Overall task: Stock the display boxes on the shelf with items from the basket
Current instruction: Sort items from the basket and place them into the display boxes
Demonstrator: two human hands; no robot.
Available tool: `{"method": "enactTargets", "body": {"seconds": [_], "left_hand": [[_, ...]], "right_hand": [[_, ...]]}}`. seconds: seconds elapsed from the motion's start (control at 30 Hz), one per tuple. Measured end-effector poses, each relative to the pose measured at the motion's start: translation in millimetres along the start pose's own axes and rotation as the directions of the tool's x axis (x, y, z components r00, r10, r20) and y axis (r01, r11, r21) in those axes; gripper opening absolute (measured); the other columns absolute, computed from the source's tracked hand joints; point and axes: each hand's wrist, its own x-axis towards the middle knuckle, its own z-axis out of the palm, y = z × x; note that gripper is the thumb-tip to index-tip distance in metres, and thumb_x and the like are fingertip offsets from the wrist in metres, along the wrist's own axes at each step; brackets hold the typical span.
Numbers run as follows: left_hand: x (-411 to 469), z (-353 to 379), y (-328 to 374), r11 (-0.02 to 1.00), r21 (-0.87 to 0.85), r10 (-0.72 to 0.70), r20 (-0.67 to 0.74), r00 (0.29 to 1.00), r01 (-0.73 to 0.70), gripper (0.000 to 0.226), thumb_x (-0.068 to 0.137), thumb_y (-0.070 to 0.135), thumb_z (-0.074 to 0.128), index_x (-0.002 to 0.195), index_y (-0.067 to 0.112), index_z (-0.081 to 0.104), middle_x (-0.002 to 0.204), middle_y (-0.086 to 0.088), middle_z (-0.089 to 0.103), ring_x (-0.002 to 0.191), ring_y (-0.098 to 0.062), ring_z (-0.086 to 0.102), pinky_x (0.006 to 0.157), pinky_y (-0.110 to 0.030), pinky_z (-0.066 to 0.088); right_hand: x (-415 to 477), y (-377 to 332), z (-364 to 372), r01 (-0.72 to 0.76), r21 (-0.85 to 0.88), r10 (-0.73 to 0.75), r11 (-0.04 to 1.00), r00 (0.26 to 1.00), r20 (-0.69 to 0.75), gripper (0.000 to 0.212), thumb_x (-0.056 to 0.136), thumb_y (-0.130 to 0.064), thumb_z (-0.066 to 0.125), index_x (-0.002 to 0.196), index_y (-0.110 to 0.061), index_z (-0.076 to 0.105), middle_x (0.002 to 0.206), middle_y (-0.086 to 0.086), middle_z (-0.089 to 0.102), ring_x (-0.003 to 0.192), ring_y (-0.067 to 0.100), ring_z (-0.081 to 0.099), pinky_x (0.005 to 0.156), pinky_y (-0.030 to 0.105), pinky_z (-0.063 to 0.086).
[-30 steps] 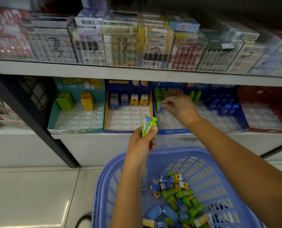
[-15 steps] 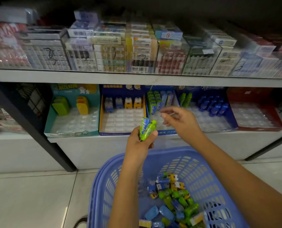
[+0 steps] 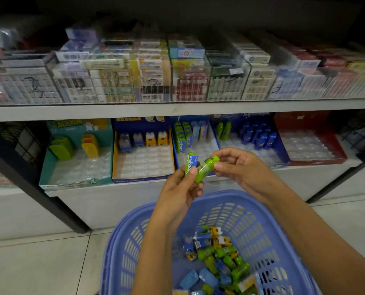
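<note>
My left hand (image 3: pixel 178 192) holds two small items above the basket: a flat green-and-blue pack (image 3: pixel 190 163) and a green bottle-shaped item (image 3: pixel 206 168). My right hand (image 3: pixel 239 167) pinches the cap end of the green bottle. Below is a blue plastic basket (image 3: pixel 260 228) with several loose small items (image 3: pixel 217 260) in green, blue and yellow. On the lower shelf stand the display boxes: teal (image 3: pixel 75 160), blue-and-yellow (image 3: pixel 143 158), a blue one with green packs (image 3: pixel 193 137), a blue one with bottles (image 3: pixel 254 137) and a red one (image 3: pixel 309 143).
The upper shelf (image 3: pixel 177 108) carries clear cases full of boxed goods. A black frame post (image 3: pixel 34 188) slants down at the left. The basket sits over a pale tiled floor (image 3: pixel 39 265). Most tray slots in the display boxes hold nothing.
My right hand has come back from the blue display box and now pinches the green bottle held by my left hand. The view has tilted down slightly.
</note>
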Motion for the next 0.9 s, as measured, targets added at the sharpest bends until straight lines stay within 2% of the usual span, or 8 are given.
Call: {"method": "enactTargets", "body": {"seconds": [0.1,0.23,0.3,0.4,0.53,0.67,0.83,0.9], "left_hand": [[4,10,-5,1.000,-0.009,0.018,-0.018,1.000,-0.018,0.027,0.080,0.031,0.062,0.099,0.012,0.061,0.073,0.002,0.061,0.063,-0.010,0.055,0.061,-0.020,0.049],[11,27,-15,0.907,0.396,0.185,-0.068,0.980,-0.143,0.022,0.091,0.025,0.060,0.112,0.020,0.054,0.084,0.007,0.063,0.070,-0.004,0.060,0.068,-0.018,0.051],[15,35,-19,0.858,0.477,0.242,-0.048,0.969,-0.191,0.019,0.092,0.019,0.060,0.108,0.024,0.052,0.094,0.007,0.063,0.077,-0.002,0.061,0.069,-0.017,0.051],[19,44,-25,0.820,0.523,0.284,-0.020,0.959,-0.232,0.013,0.092,0.016,0.059,0.102,0.022,0.054,0.088,0.013,0.061,0.075,-0.002,0.060,0.069,-0.019,0.051],[23,48,-32,0.842,0.512,0.224,-0.047,0.974,-0.169,0.005,0.095,0.023,0.052,0.100,0.024,0.051,0.082,0.002,0.056,0.062,-0.006,0.054,0.065,-0.022,0.050],[26,48,-33,0.868,0.492,0.151,-0.120,0.981,-0.073,0.010,0.096,0.029,0.048,0.099,0.021,0.053,0.069,0.001,0.057,0.052,-0.008,0.048,0.056,-0.025,0.046],[28,42,-30,0.924,0.374,0.004,-0.225,0.974,0.083,0.040,0.091,0.050,0.041,0.088,0.014,0.058,0.047,0.006,0.043,0.038,-0.007,0.032,0.039,-0.019,0.030],[28,41,-28,0.929,0.341,-0.059,-0.238,0.969,0.140,0.050,0.084,0.060,0.037,0.089,0.015,0.056,0.044,0.006,0.036,0.035,-0.007,0.025,0.036,-0.020,0.024]], "right_hand": [[-3,1,-8,-0.035,0.096,0.037,0.995,0.999,-0.018,0.026,0.071,-0.015,0.070,0.095,-0.009,0.068,0.088,0.006,0.073,0.080,0.016,0.070,0.071,0.021,0.056],[-7,0,-16,-0.098,0.051,0.103,0.994,0.988,-0.111,0.030,0.069,-0.021,0.072,0.095,-0.006,0.069,0.088,0.011,0.073,0.076,0.019,0.071,0.070,0.022,0.057],[-8,-2,-21,-0.112,0.027,0.115,0.993,0.980,-0.163,0.029,0.069,-0.022,0.072,0.093,-0.006,0.069,0.086,0.012,0.073,0.075,0.020,0.071,0.067,0.022,0.057],[-8,-6,-29,-0.114,-0.006,0.110,0.993,0.973,-0.201,0.032,0.065,-0.024,0.074,0.092,-0.005,0.069,0.086,0.013,0.074,0.075,0.020,0.072,0.065,0.021,0.056],[-2,-4,-38,-0.112,-0.041,0.098,0.993,0.963,-0.249,0.025,0.064,-0.018,0.078,0.084,-0.007,0.069,0.076,0.008,0.074,0.066,0.015,0.071,0.059,0.017,0.055],[20,-8,-60,-0.044,-0.248,-0.037,0.968,0.950,-0.311,0.020,0.071,-0.013,0.079,0.089,-0.009,0.071,0.079,0.007,0.074,0.070,0.015,0.071,0.064,0.019,0.056],[77,-22,-100,-0.046,-0.660,-0.220,0.750,0.924,-0.314,0.023,0.080,-0.005,0.071,0.103,-0.006,0.069,0.095,0.009,0.069,0.066,-0.002,0.064,0.055,0.006,0.047],[96,-19,-106,-0.059,-0.792,-0.216,0.607,0.947,-0.236,0.027,0.083,-0.006,0.069,0.110,-0.006,0.068,0.105,0.011,0.069,0.086,0.011,0.065,0.072,0.008,0.046]]}}
